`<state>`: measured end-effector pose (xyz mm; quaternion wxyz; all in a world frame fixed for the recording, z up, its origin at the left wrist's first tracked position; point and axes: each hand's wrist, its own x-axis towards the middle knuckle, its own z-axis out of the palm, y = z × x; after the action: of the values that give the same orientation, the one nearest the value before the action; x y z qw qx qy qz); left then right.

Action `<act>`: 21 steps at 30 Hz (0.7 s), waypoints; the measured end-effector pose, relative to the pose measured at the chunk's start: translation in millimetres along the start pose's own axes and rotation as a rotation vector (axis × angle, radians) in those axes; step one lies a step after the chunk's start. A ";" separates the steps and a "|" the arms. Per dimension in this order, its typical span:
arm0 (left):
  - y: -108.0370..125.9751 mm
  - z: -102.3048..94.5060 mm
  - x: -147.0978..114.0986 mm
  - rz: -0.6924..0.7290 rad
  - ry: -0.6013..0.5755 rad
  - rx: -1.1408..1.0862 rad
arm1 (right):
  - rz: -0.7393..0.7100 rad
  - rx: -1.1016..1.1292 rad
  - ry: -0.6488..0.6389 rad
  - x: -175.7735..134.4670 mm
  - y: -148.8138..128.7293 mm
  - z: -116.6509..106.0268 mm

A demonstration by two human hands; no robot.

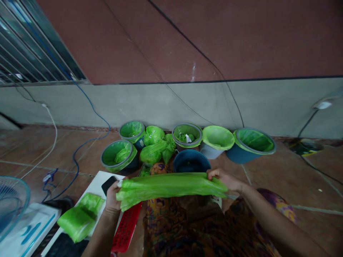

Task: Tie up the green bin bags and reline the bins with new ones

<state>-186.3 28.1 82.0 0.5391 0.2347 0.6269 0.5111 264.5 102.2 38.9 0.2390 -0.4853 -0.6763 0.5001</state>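
A bright green plastic bag (168,185), gathered into a long flat strip, is stretched sideways over my lap. My left hand (113,195) is closed on one end of it, and my right hand (224,179) pinches the other end near its upper edge. Just beyond the strip stands a dark blue bucket (192,152). Beside my left forearm, a folded stack of green bags (80,218) lies on a white board (100,178). A dark phone-like object (108,184) shows partly behind my left hand.
Several bins, among them a pale bin (211,150) and a blue bin (241,153), line the wall with green liners. Filled green bags (152,151) sit between bins. A red plastic basket (128,225), a fan (12,203) and a blue cable (77,157) are at left.
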 end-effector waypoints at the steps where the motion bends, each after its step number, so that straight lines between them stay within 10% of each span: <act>1: 2.4 2.8 2.0 -0.032 -0.002 -0.021 | -0.012 -0.117 -0.040 6.6 1.5 2.2; 7: 19.3 56.7 23.4 0.154 -0.170 0.363 | 0.162 -0.655 -0.065 51.6 15.6 20.9; 13: -6.4 170.7 61.3 0.506 -0.194 0.960 | 0.338 -0.705 -0.115 64.6 23.3 33.3; 21: -81.8 274.5 111.3 -0.051 -0.559 0.673 | 0.250 -0.438 -0.050 65.0 37.0 10.9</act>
<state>51.7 198.5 -11.2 0.5941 0.5110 0.5941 0.1816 244.2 156.7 -9.4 0.0474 -0.5928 -0.7089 0.3792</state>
